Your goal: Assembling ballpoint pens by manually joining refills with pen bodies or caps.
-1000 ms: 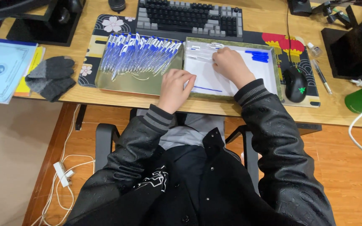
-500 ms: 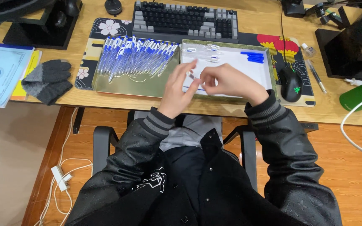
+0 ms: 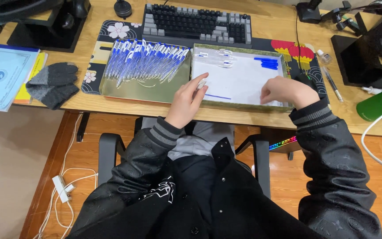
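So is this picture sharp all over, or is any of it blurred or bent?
Head view: mostly sharp and evenly lit, the keyboard keys distinct. The desk edge bows as through a wide lens. The metal tray shines softly under the pens. The left hand and right hand are slightly soft.

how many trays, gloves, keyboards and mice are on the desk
trays: 2, left tray with pens, right tray under both hands
gloves: 2, grey pair
keyboards: 1
mice: 1, mostly hidden behind the right hand
total: 6
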